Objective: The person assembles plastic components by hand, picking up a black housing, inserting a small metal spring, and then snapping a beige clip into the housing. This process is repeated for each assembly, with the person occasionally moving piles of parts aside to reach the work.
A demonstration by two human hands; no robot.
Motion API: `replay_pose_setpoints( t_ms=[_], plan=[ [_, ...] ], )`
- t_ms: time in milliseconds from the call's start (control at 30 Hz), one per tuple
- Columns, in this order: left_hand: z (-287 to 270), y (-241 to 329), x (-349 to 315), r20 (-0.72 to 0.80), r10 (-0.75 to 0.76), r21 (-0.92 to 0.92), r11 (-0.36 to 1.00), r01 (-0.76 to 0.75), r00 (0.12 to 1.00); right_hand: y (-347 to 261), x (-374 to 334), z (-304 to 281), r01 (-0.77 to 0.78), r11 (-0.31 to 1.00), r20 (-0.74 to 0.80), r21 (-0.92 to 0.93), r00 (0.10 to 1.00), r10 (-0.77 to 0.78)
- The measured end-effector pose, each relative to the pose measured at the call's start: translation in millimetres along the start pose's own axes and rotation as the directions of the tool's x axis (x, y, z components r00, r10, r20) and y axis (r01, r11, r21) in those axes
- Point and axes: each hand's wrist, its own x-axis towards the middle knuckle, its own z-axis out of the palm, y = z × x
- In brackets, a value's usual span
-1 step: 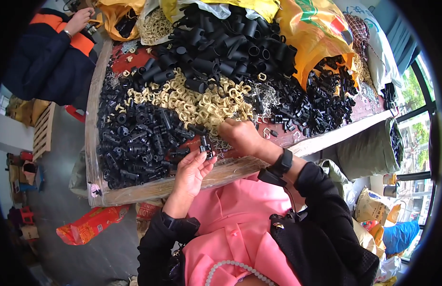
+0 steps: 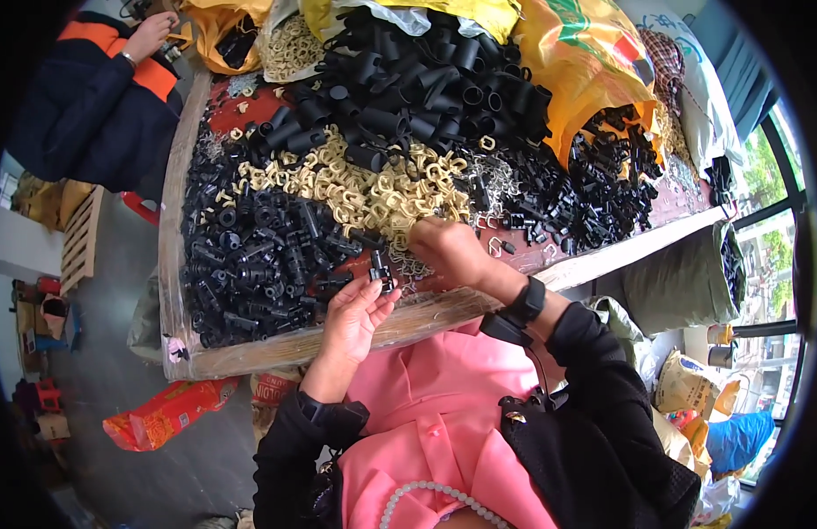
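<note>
1. Black plastic fitting [image 2: 378, 266], narrow-stemmed with a wider lower end: I see it at the near side of the table, stem upward, at the fingertips of the left hand [image 2: 348, 319]. Thumb and fingers are closed on its lower end.
2. On my feed the right hand [image 2: 452, 253] is curled, knuckles up, beside the heap of cream C-shaped plastic clips [image 2: 360, 198]. Its own back hides the fingertips, so I cannot tell whether it grips anything.
3. Left of the fitting I have a mound of glossy black tubular plastic parts [image 2: 258, 269]; beyond the clips lie wide matt-black plastic tubes [image 2: 377, 119].
4. To the right I make out thin silvery metal clips [image 2: 496, 189], small black plastic pieces [image 2: 593, 189] and a yellow-orange plastic sack [image 2: 585, 75].
5. Between the heaps and the person's body, I see a pale wooden rim [image 2: 426, 315] crossing under the hands.
6. Light glints on the fitting's dark lower end; I find its finer detail too small to read.
</note>
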Motion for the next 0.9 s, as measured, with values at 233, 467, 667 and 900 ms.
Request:
replay_pose_setpoints(
  t_ms=[233,467,667,900],
  plan=[
    [4.3,-2.9,5.7,0.161,0.111,-0.080,0.992,-0.099,0.981,-16.1,-19.3,-13.9,-0.366,-0.359,0.449,0.858,0.875,0.182],
    [22.3,-7.7,7.8,0.275,0.150,-0.156,0.982,-0.109,0.950,-30.5,-35.6,-15.7,-0.393,-0.239,0.444,0.888,0.868,0.224],
    [23.1,-15.2,7.9,0.235,0.087,-0.097,0.993,-0.066,0.968,-32.6,-41.7,-26.7,-0.231,0.533,0.079,0.814,0.953,0.293],
    [32.0,-15.6,7.6,0.251,0.048,-0.094,0.995,-0.025,0.967,-18.5,-50.2,-32.3,0.083,0.818,-0.133,0.569,0.991,-0.008]
  ],
)
